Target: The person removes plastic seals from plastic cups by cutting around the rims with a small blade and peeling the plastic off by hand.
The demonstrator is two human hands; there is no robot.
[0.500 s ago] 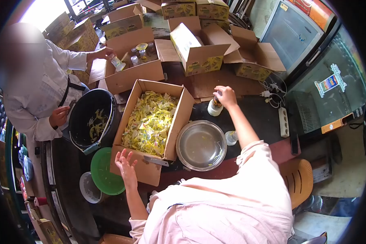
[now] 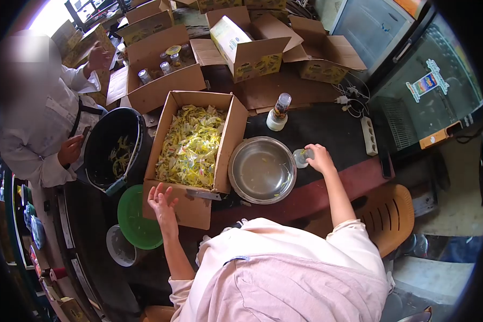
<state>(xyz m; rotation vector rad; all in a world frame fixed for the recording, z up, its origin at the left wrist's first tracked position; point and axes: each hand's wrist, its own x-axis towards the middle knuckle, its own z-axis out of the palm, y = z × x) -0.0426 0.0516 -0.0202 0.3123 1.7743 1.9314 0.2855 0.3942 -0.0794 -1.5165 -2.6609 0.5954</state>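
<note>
In the lower middle of the frame the left hand [image 2: 165, 206] is bare, its fingers spread apart above the cardboard flap [image 2: 190, 212]. Right of centre, the right hand [image 2: 319, 158] has thumb and fingers on the right end of a small clear jar [image 2: 300, 159]; how firmly they grip cannot be told. The jar lies just beside the steel bowl [image 2: 260, 172]. It looks like glass or clear plastic, so probably light, stiff, slick if wet and perhaps breakable; best held round its sides. The yellow strips [image 2: 190, 145] left of centre look soft and light, easily taken by the handful from the open carton [image 2: 237, 129]. Beyond, an upright container [image 2: 277, 114] has a dark middle and white base. Upper middle, the printed boxes [image 2: 263, 67] carry lettering too small to read; so does the blue-centred sticker [image 2: 428, 82], upper right
</note>
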